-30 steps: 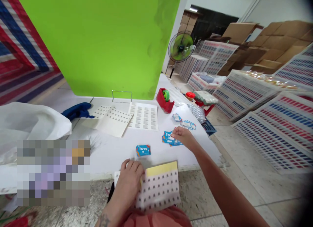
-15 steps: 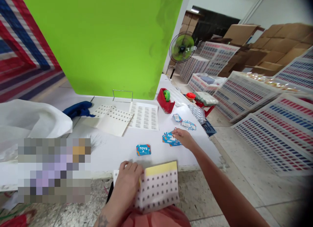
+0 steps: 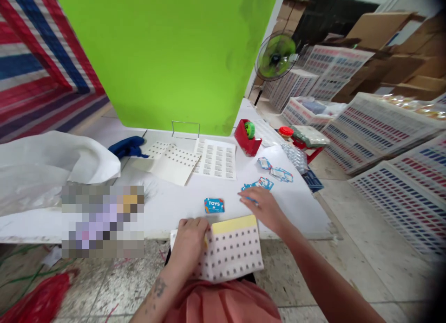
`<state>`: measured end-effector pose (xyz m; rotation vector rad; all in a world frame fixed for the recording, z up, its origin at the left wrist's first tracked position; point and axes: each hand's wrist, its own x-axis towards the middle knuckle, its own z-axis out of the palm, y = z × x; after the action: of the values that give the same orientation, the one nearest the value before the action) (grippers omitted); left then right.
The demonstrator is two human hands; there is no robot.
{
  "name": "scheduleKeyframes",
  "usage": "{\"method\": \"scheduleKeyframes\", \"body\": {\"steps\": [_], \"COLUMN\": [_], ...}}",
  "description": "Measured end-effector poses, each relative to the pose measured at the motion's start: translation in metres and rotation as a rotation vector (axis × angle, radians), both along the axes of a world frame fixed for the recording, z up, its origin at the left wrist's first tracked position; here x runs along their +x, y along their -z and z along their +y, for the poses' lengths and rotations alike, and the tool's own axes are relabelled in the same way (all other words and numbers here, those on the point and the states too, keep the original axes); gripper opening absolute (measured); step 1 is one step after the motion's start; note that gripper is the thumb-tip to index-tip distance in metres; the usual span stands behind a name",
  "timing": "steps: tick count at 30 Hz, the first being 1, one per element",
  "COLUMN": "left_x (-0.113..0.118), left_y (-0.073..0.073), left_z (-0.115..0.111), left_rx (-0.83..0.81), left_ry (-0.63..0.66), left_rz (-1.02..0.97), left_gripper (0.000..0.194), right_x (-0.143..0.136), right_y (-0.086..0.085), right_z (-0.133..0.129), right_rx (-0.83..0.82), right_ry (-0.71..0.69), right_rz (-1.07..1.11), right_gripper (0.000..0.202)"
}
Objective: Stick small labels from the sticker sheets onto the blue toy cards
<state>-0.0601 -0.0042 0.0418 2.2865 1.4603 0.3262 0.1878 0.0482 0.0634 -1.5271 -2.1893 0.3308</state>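
Note:
My left hand (image 3: 191, 239) is closed on the left part of a sticker sheet (image 3: 237, 248) with rows of small dark labels and a yellow strip along its top. The sheet lies at the table's front edge, over my lap. My right hand (image 3: 263, 207) is over the table with its fingers apart, beside a spread of blue cards (image 3: 263, 184); its fingertips partly cover a card. A small stack of blue TOYS cards (image 3: 214, 205) rests just beyond the sheet. Farther back right are more cards (image 3: 281, 174) with white labels.
Label sheets (image 3: 216, 159) lie behind the card stack on the white table (image 3: 167, 211). A red tape dispenser (image 3: 248, 139) stands at the back right. White plastic (image 3: 52, 160) and blue cloth (image 3: 127, 146) are left. Crates (image 3: 383, 128) and a fan (image 3: 277, 56) stand beyond.
My right hand has drawn back toward me from the blue cards, which are now more spread out. My left hand stays on the sheet. The view has shifted.

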Motion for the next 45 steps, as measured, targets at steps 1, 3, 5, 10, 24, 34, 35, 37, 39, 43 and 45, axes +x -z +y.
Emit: {"method": "scheduleKeyframes", "body": {"steps": [1, 3, 5, 10, 24, 34, 35, 37, 39, 43, 45], "left_x": [0.001, 0.002, 0.002, -0.001, 0.003, 0.004, 0.004, 0.004, 0.004, 0.005, 0.006], "left_y": [0.001, 0.003, 0.006, 0.013, 0.017, 0.013, 0.013, 0.014, 0.013, 0.012, 0.013], "left_z": [0.001, 0.001, 0.000, -0.003, 0.002, 0.004, 0.004, 0.003, 0.002, -0.001, 0.000], "left_rx": [0.002, 0.002, 0.014, 0.044, 0.004, 0.003, 0.002, 0.000, 0.006, 0.108, 0.213], "left_ry": [-0.015, -0.026, -0.036, -0.073, -0.129, -0.139, -0.140, -0.142, -0.136, -0.074, -0.003], "left_rz": [-0.020, -0.052, -0.066, -0.068, -0.069, -0.049, -0.044, -0.038, -0.038, -0.031, -0.037], "left_gripper": [0.020, 0.020, 0.018, 0.014, 0.027, 0.027, 0.027, 0.026, 0.025, 0.024, 0.019], "right_x": [-0.015, -0.040, -0.052, -0.044, -0.070, -0.076, -0.076, -0.072, -0.066, -0.053, -0.050], "right_y": [-0.002, -0.002, 0.003, 0.018, 0.037, 0.043, 0.042, 0.039, 0.036, 0.034, 0.035], "right_z": [-0.010, -0.027, -0.036, -0.035, -0.064, -0.072, -0.069, -0.062, -0.051, -0.021, -0.006], "right_rx": [-0.038, -0.134, -0.205, -0.239, 0.162, 0.133, 0.092, -0.011, -0.111, -0.207, -0.219], "right_ry": [-0.088, -0.220, -0.256, -0.239, -0.108, -0.088, -0.073, -0.028, 0.016, 0.045, 0.055], "right_rz": [0.011, -0.023, -0.071, -0.067, -0.183, 0.121, 0.210, 0.372, 0.473, 0.507, 0.491], "right_gripper": [0.024, 0.025, 0.022, 0.018, 0.032, 0.017, 0.015, 0.012, 0.010, 0.009, 0.009]}}
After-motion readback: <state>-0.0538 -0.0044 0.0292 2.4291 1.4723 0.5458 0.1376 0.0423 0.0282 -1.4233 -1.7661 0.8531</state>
